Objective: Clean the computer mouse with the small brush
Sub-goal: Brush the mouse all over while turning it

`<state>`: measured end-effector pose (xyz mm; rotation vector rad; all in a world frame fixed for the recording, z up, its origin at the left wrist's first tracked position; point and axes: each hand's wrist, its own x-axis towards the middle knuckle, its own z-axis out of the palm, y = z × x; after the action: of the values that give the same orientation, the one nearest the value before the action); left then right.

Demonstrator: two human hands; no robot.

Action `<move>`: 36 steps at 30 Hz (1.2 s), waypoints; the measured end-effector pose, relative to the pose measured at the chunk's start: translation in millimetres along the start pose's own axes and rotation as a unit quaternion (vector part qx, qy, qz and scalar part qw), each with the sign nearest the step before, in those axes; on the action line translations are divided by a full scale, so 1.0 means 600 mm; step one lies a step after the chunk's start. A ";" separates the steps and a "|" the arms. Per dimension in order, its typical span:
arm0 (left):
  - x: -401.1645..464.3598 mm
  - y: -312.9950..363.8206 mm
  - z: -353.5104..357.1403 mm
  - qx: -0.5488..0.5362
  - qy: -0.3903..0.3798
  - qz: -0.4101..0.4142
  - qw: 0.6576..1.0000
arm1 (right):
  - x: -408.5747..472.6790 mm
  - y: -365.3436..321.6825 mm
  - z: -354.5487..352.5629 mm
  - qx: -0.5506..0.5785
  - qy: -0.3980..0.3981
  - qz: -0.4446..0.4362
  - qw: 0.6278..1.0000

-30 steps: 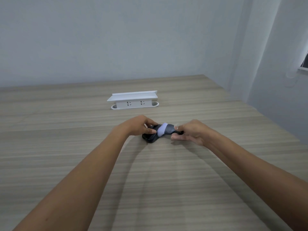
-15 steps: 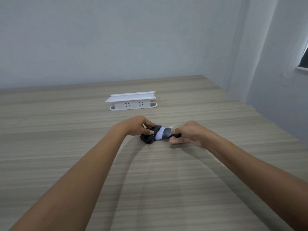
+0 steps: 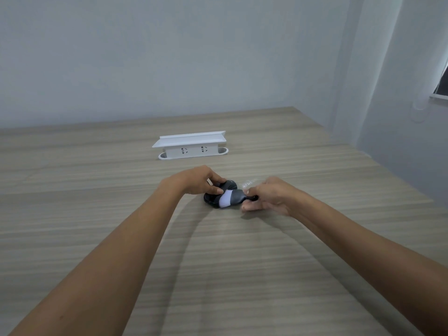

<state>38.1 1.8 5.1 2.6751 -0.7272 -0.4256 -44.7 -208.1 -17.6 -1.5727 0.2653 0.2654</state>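
Observation:
A black computer mouse (image 3: 214,197) lies on the wooden table (image 3: 218,263) in front of me. My left hand (image 3: 198,180) grips its left and far side with curled fingers and thumb. My right hand (image 3: 269,196) pinches the dark handle of a small brush (image 3: 232,197). The brush's grey and white bristle head rests across the right side of the mouse. The rest of the handle is hidden inside my right hand.
A white socket box (image 3: 191,145) with a flat lid stands further back on the table. A small clear plastic scrap (image 3: 248,183) lies just behind my right hand. The table's right edge (image 3: 378,166) runs along a grey wall.
The brush head has swept slightly down and left over the mouse, and my right hand shifted a little with it. My left hand keeps its hold.

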 end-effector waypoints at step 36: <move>-0.007 0.007 -0.001 0.003 0.000 0.003 1.000 | 0.021 -0.015 -0.019 -0.097 0.113 -0.046 0.988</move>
<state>33.1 1.0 8.1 2.6789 -0.7367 -0.4236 -29.7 -219.4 -13.4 -1.8065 0.3503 0.0401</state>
